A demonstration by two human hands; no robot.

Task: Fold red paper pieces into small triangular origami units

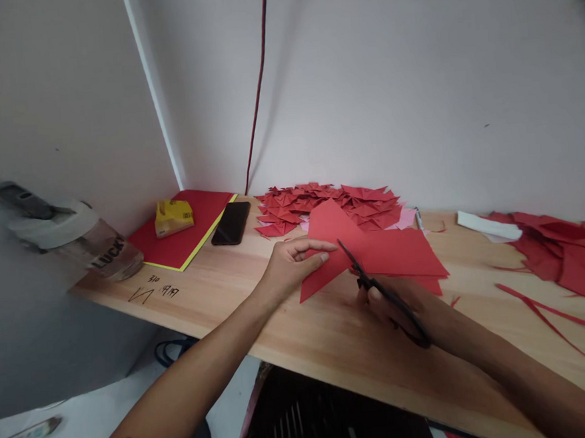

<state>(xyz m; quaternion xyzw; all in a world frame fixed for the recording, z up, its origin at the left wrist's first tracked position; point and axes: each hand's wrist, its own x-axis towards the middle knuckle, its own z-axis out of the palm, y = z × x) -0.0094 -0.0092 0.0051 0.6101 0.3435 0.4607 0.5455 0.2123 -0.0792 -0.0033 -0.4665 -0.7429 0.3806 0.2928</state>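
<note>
A sheet of red paper (330, 226) is pinched between the thumb and fingers of my left hand (298, 262), above the wooden table. My right hand (378, 300) is closed around the handles of black scissors (391, 295). Their blades point up and to the left and cross the red paper, which spreads out on both sides of them. A wider red piece (400, 255) lies to the right of the blades, with another layer showing beneath its lower edge. Part of my right hand's fingers is hidden behind the scissors.
Folded red paper pieces (291, 206) are heaped against the wall. More red paper (565, 246) and thin strips (549, 308) lie at right, near a white folded piece (488, 225). At left are a phone (231, 223), a yellow packet (173, 217), red sheets (159, 245) and a bottle (84, 243).
</note>
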